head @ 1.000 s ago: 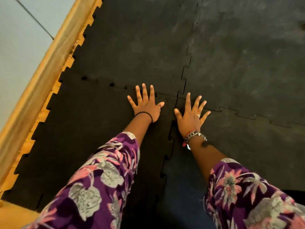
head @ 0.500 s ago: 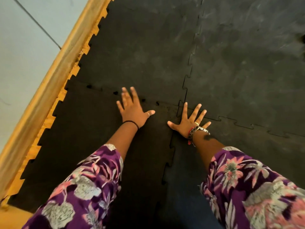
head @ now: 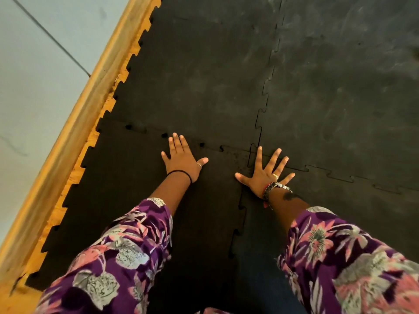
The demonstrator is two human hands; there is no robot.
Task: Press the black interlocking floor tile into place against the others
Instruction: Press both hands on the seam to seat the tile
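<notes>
The black interlocking floor tile [head: 127, 200] lies at lower left, its toothed far edge meeting the neighbouring tile [head: 204, 82] along a seam with a few small gaps showing. My left hand [head: 181, 157] rests flat on the tile just below that seam, fingers together, holding nothing. My right hand [head: 265, 173] lies flat with fingers spread over the corner where the tiles meet, across the seam to the right-hand tiles [head: 340, 98]. Both arms wear purple floral sleeves.
A wooden skirting board [head: 74, 123] runs diagonally along the left, with a pale wall [head: 34, 75] behind it. Orange-yellow floor [head: 74, 175] shows between the tile's toothed left edge and the board. Laid black tiles cover everything to the right and ahead.
My left hand has slid left along the far seam and drawn its fingers together. My right hand has shifted a little and spread wider at the corner joint.
</notes>
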